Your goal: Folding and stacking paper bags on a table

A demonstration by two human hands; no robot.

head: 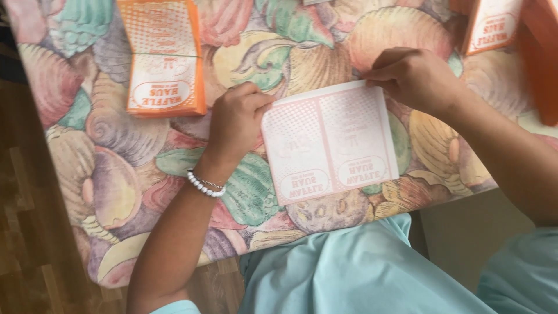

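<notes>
A flat white paper sheet with faint pink print (330, 142), creased down its middle, lies on the shell-patterned tablecloth (116, 168). My left hand (237, 119), with a pearl bracelet at the wrist, pinches the sheet's left edge near the top corner. My right hand (414, 78) pinches the top right corner. The sheet lies flat between both hands, near the table's front edge.
A banded stack of orange and white paper sleeves (164, 58) lies at the back left. More orange sleeves (493, 24) and an orange box (540, 58) stand at the back right. My lap in light blue cloth (360, 267) is below the table edge; wooden floor (29, 232) at left.
</notes>
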